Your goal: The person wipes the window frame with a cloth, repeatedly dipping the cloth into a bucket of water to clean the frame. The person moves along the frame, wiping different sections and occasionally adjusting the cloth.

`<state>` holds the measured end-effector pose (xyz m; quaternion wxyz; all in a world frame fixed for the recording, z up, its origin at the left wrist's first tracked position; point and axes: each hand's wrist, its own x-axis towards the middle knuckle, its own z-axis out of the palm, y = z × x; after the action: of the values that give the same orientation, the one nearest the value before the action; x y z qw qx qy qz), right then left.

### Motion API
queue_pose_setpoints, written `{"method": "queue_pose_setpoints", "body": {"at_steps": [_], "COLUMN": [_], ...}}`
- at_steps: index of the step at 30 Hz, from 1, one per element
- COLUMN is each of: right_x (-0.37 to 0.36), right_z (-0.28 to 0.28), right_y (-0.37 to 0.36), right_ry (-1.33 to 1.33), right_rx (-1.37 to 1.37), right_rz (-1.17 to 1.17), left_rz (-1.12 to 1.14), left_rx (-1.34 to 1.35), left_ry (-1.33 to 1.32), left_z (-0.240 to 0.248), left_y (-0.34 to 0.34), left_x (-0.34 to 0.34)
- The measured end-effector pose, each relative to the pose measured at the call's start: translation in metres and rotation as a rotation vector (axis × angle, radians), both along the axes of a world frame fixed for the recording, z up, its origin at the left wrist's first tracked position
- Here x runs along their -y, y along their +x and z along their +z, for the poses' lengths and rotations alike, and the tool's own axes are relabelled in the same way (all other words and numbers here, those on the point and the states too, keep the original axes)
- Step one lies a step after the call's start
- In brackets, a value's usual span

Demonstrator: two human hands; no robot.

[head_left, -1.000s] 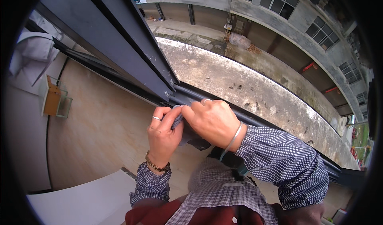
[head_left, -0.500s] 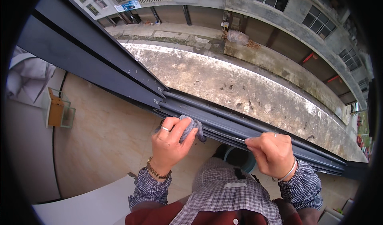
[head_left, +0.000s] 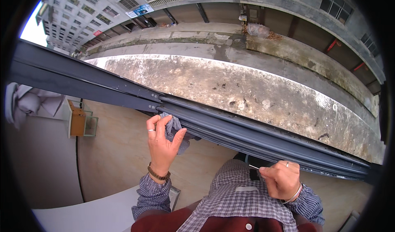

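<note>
My left hand [head_left: 161, 143] is at the near side of the dark grey window track [head_left: 230, 127], close to the frame's corner. A rumpled grey cloth [head_left: 173, 127] sits between its thumb and curled fingers, pressed along the track's near edge, and part of it hangs below. My right hand [head_left: 282, 179] is closed in a pinch, apart from the track and above my checked apron [head_left: 230, 186]. From its fingertips a thin, light-coloured stick [head_left: 254, 166] points left; the rest of it is hidden in the fingers.
Beyond the track lies a stained concrete ledge [head_left: 205, 80], with a street and a grey building [head_left: 279, 10] below. At left stand a small glass-and-wood case [head_left: 78, 123] and a heap of pale fabric [head_left: 35, 102]. A white surface [head_left: 94, 209] is at lower left.
My right hand has drawn back from the track toward my body, still pinching the stick. My left hand has shifted left with the cloth, its fingers looser. The view has turned.
</note>
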<state>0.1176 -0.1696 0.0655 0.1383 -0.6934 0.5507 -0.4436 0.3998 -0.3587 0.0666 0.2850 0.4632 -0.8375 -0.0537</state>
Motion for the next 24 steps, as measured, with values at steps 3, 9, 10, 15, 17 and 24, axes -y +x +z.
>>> {"method": "queue_pose_setpoints", "body": {"at_steps": [3, 9, 10, 15, 17, 24], "right_x": [0.001, 0.006, 0.007, 0.008, 0.007, 0.004], "right_z": [-0.004, -0.006, -0.006, -0.004, -0.004, -0.008], "right_y": [-0.002, -0.002, -0.002, -0.001, -0.001, -0.002], "right_ry": [-0.031, -0.060, -0.054, -0.048, -0.047, -0.100], "right_rx": [0.019, -0.029, -0.033, -0.039, -0.047, -0.035], "right_rz": [0.027, 0.058, 0.064, 0.038, 0.037, 0.036], "left_rz": [0.010, -0.194, -0.251, -0.335, -0.248, -0.099], "left_rx": [-0.020, -0.038, -0.010, 0.070, 0.126, 0.187], "left_ry": [-0.004, -0.027, 0.000, -0.040, -0.090, -0.164], "left_z": [0.005, 0.009, 0.009, 0.011, 0.011, 0.015], "left_y": [-0.004, -0.016, -0.018, -0.010, -0.001, 0.018], "left_x": [-0.001, 0.003, 0.002, 0.009, 0.016, 0.039]}}
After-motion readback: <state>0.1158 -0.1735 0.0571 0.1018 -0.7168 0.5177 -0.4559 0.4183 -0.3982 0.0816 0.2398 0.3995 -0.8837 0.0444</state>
